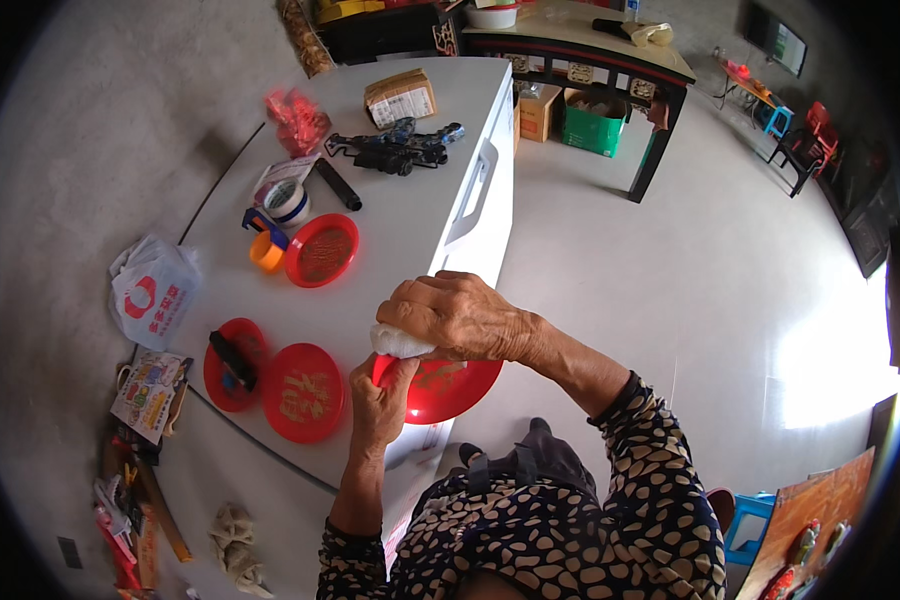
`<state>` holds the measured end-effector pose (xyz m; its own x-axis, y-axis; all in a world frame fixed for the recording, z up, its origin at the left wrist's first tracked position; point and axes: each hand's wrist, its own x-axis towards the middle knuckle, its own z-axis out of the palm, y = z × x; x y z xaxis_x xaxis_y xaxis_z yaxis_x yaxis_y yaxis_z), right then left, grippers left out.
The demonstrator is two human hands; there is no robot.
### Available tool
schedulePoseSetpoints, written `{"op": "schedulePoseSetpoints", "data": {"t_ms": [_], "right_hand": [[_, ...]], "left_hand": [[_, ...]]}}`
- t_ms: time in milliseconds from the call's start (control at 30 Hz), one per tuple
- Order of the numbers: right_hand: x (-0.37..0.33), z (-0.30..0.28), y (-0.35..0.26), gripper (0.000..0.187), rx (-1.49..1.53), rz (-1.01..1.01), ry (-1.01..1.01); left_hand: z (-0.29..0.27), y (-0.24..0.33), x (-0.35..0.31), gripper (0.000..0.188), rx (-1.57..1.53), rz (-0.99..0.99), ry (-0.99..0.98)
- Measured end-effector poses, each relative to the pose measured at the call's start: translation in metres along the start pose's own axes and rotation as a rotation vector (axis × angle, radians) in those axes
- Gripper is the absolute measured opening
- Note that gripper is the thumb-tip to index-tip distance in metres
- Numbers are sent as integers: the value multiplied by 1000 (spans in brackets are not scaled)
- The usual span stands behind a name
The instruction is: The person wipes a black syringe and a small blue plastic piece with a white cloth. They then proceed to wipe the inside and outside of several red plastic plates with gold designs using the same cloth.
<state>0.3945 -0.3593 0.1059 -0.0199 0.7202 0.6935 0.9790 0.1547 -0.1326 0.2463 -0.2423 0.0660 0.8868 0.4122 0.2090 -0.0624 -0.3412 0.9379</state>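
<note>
My left hand [375, 402] grips the rim of a red plate [460, 392] with gold decoration, held tilted over the near edge of the white chest freezer [390, 230]. My right hand [457, 315] is closed around a bunched white cloth or tissue [400, 343], pressed against the plate's far rim. Part of the plate is hidden behind my hands. To the left lie a red plate with gold characters [303, 393] and a red plate [232, 340] with a black object [233, 360] on it. Farther back is a smaller red dish [322, 250].
Tape rolls [287, 202], an orange ring [267, 252], a black stick-like object [338, 185], a toy gun [398, 147], a cardboard parcel [400, 97] and a red plastic bag [297, 120] occupy the far freezer top. A white plastic bag [153, 292] sits at its left edge. A table [580, 38] stands beyond.
</note>
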Motion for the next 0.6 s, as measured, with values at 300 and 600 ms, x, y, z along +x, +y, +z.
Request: {"op": "schedulePoseSetpoints", "data": {"t_ms": [300, 600], "right_hand": [[-79, -33, 15, 51, 200, 547, 243], [-139, -17, 5, 39, 438, 1007, 550]], "left_hand": [[68, 36, -6, 25, -223, -79, 169], [148, 28, -3, 40, -584, -222, 543]]}}
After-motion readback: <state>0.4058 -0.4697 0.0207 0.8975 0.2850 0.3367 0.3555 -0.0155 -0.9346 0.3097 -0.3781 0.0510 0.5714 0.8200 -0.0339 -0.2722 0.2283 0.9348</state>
